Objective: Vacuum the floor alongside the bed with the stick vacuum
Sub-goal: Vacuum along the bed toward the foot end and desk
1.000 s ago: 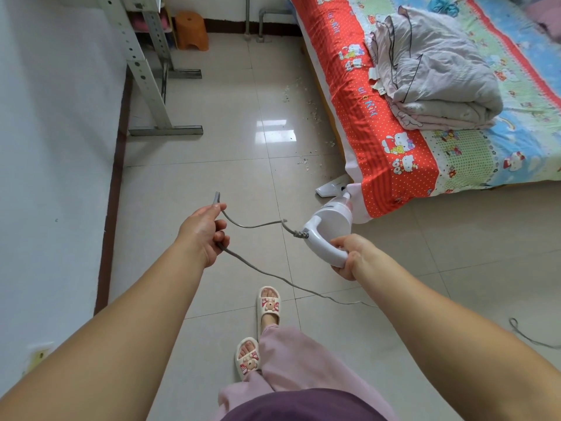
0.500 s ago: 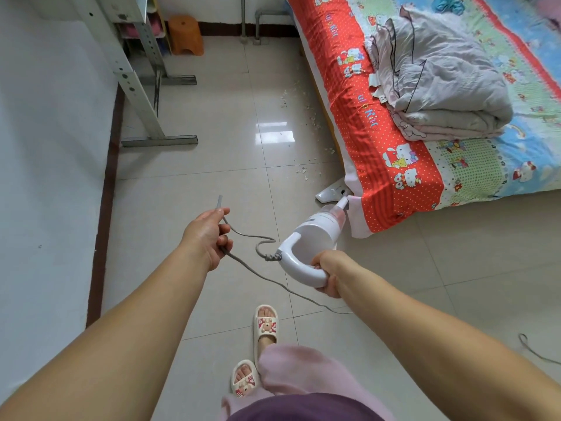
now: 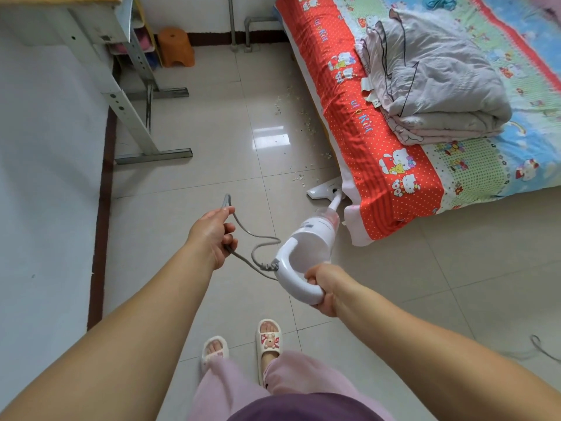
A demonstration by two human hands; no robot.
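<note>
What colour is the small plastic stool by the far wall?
Orange; the small plastic stool shows best in the head view, its only view.

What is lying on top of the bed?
On the bed, over a cartoon-print sheet, lies a folded grey quilt with pink fabric showing at its lower edge. A teal item sits at the top edge. Whatever is beneath the quilt is covered.

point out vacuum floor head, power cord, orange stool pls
vacuum floor head (image 3: 322, 190): head view, on its white top shell beside the bed corner.
power cord (image 3: 263, 238): head view, on the grey loop between the hands.
orange stool (image 3: 175, 45): head view, on its seat and front side.
</note>
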